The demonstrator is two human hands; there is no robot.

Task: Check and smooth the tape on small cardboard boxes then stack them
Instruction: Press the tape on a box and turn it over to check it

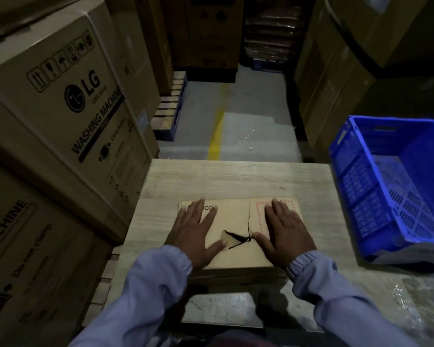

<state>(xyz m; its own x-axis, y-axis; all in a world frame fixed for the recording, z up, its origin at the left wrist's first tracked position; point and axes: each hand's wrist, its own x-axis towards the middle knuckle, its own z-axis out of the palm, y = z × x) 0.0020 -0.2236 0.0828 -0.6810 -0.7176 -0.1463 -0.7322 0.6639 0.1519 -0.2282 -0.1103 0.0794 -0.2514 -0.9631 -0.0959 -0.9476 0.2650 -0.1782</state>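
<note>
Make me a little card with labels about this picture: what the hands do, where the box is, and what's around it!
Left hand: pressing flat on the box top, fingers spread
Right hand: flat on the box top too
Small cardboard box: lies on the table, with a dark crack between the hands
Table: pale wood
Right of table: blue crate
Left of table: stacked washing machine boxes
Floor: yellow line

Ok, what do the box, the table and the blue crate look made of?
Box: matte brown cardboard, with printed marks and what looks like a dark tear in its top. Table: pale, matte wood-grain top; it could be laminate rather than solid wood. Crate: moulded blue plastic, slightly glossy, with slotted walls.
</note>
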